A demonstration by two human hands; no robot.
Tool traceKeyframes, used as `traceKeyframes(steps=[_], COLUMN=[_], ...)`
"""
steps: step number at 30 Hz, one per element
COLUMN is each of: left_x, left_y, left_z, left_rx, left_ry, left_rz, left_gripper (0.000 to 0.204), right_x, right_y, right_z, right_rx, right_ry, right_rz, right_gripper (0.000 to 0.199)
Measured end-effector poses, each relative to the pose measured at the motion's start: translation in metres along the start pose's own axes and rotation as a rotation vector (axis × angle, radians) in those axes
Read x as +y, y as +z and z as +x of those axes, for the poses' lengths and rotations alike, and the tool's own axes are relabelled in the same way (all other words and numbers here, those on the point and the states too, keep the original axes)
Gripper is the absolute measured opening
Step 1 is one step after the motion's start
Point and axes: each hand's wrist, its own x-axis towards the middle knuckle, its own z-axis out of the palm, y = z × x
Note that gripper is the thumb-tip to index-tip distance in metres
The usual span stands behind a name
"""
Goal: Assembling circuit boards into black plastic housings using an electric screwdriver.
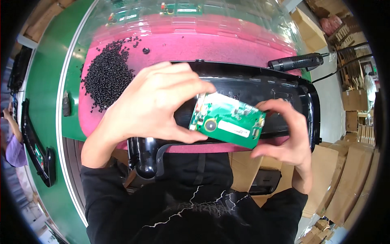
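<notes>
A green circuit board [227, 118] with a white label and a round dark component is held up between my two hands. My left hand [158, 103] pinches its left end, thumb below and fingers above. At the board's right end, my right hand [288, 130] grips the edge between thumb and forefinger. Beneath the board lies a long glossy black plastic housing [248, 83], its rounded lower-left end [145, 156] reaching over the mat's near edge. The board covers part of the housing.
The housing rests on a pink mat [170, 46]. A heap of small black screws [106, 73] sits at the left. An electric screwdriver [296, 62] lies far right, its cable trailing rightward. Clear trays [227, 24] with more boards stand behind. Another black housing [34, 142] is on the green table.
</notes>
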Motion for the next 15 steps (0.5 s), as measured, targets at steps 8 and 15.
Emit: traceKeyframes(steps=[8, 15], left_x=[0.003, 0.005], left_y=[0.009, 0.015], left_z=[0.000, -0.001], left_rx=[-0.160, -0.184], left_ry=[-0.155, -0.309], left_rz=[-0.050, 0.082], left_gripper=[0.057, 0.059], right_x=[0.032, 0.045], right_y=[0.012, 0.020], right_z=[0.002, 0.012], right_rx=[0.018, 0.033], right_ry=[0.030, 0.022], right_rz=[0.038, -0.071], right_gripper=[0.053, 0.054])
